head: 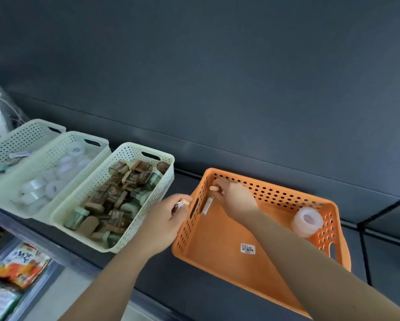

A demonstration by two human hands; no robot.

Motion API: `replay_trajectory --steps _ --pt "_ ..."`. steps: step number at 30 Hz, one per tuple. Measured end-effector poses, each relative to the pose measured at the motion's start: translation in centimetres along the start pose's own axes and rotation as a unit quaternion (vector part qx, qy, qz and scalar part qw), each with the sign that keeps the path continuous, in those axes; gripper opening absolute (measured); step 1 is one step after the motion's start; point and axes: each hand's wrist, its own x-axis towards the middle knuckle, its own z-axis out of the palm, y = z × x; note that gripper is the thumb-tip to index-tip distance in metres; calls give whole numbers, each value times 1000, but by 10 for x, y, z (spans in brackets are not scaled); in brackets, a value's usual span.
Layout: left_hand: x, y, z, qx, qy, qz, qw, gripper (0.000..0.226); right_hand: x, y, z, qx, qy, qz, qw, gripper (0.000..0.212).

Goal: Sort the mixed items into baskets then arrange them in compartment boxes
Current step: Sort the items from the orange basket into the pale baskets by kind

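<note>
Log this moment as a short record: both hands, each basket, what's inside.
left hand: holds a small wrapped item beside the orange basket
right hand: inside orange basket, far corner; grip unclear
orange basket: one tape roll, price sticker on floor
nearest cream basket: brown and green small items
middle cream basket: clear tape rolls
far cream basket: contents blurred

Single head-worn view; looks forward and down, close over orange basket [217,246]; wide-angle, scene tilted.
</note>
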Motion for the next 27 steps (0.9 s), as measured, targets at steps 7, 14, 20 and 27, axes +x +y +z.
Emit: replay_trajectory --steps 7,14,20,27 --pt "3 -3 0 10 5 20 1000 24 -19 11 -11 198 -67 86 974 17" --pt "22 31 3 254 -95 151 951 7 -32 22 -24 170 -123 132 969 22" --pt "50 56 12 453 -245 165 841 53 -55 34 -33 163 -141 131 968 25" --pt "58 68 33 662 -286 248 647 49 -79 41 -38 180 -154 130 963 25"
